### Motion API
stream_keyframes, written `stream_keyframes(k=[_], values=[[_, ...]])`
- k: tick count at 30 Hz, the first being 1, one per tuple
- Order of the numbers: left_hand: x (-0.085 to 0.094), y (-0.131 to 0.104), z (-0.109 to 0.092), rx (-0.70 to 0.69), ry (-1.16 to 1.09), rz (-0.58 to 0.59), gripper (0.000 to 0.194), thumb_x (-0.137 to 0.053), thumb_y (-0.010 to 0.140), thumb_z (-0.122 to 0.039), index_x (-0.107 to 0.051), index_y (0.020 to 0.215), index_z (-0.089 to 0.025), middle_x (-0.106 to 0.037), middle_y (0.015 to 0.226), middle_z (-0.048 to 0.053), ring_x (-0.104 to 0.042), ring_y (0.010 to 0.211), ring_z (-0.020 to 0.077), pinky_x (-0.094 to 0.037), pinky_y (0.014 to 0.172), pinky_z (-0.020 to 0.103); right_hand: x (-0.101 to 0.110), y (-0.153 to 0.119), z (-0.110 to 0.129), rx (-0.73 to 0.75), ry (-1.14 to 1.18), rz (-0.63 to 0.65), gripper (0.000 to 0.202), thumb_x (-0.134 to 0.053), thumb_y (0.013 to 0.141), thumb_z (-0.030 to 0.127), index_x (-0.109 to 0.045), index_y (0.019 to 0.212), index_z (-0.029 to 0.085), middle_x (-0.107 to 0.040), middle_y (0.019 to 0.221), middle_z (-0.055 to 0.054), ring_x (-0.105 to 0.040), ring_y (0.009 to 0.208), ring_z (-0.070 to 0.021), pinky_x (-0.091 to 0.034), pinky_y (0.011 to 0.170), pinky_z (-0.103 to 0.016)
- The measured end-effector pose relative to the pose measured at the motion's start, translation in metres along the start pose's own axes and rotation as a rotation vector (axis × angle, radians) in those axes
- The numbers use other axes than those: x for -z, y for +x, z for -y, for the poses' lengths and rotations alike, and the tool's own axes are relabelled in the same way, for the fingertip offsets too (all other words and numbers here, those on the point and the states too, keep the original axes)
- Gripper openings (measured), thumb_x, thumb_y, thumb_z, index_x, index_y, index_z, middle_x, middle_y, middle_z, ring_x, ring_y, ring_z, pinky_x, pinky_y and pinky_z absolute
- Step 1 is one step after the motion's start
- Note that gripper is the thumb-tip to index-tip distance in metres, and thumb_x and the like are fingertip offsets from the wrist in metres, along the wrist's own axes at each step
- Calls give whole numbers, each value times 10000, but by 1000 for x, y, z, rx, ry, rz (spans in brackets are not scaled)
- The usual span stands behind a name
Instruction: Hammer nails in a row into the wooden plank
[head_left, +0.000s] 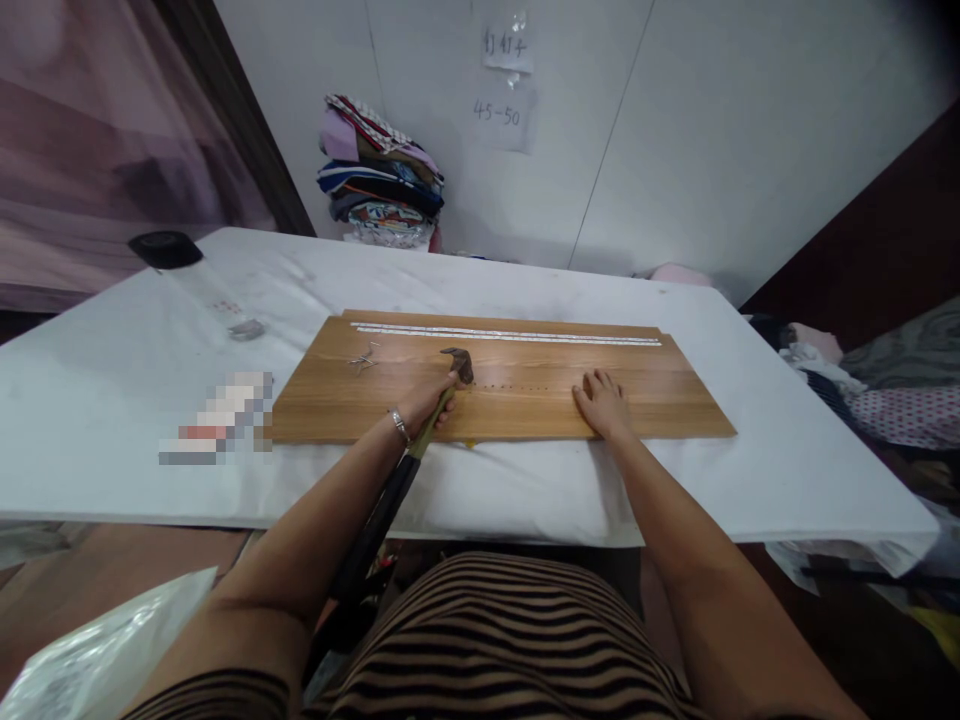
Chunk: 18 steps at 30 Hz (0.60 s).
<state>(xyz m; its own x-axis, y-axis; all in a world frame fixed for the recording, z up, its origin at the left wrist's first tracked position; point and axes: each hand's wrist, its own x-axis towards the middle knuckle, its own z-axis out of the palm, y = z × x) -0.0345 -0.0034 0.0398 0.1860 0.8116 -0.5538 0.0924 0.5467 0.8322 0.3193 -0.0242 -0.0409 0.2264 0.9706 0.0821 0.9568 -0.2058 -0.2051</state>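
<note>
A wooden board (525,405) lies flat on the white-covered table. My left hand (429,403) is wrapped round the upper handle of a hammer (463,367), close below its metal head, which is over the board's middle. The black grip slants down toward my body. A row of small dark nails or marks (517,388) runs rightward from the hammer head. My right hand (604,402) rests on the board right of that row, fingers spread, holding nothing. Several loose nails (364,358) lie on the board's left part.
Two white measuring strips (510,334) run along the board's far edge. The white table (495,490) extends around it. A black-capped clear bottle (166,250) lies at the far left, near a blurred packet (225,408). Folded clothes (384,180) are stacked by the wall.
</note>
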Motion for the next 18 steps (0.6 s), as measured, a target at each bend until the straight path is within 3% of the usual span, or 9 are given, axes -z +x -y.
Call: stream_keyframes(k=[5,18], values=[[1,1,1,-5,-17,20,348,-565,994,-542,-593,984,-195,-452,551,-73,-352,358,86,-283,358,187,0,0,0,5,3,-9,535,-420,1060,438,-635,1472,174,-521,1661,-193,-422,1550,-337,-307,1237,-562],[-1,-5,-5,4,-9,-22,310,-477,1043,-469,-595,988,-187,-450,531,-67,-355,350,91,-295,351,185,-3,2,-4,11,13,-14,525,-426,1064,440,-637,1472,185,-531,1652,-189,-422,1544,-336,-308,1232,-557]])
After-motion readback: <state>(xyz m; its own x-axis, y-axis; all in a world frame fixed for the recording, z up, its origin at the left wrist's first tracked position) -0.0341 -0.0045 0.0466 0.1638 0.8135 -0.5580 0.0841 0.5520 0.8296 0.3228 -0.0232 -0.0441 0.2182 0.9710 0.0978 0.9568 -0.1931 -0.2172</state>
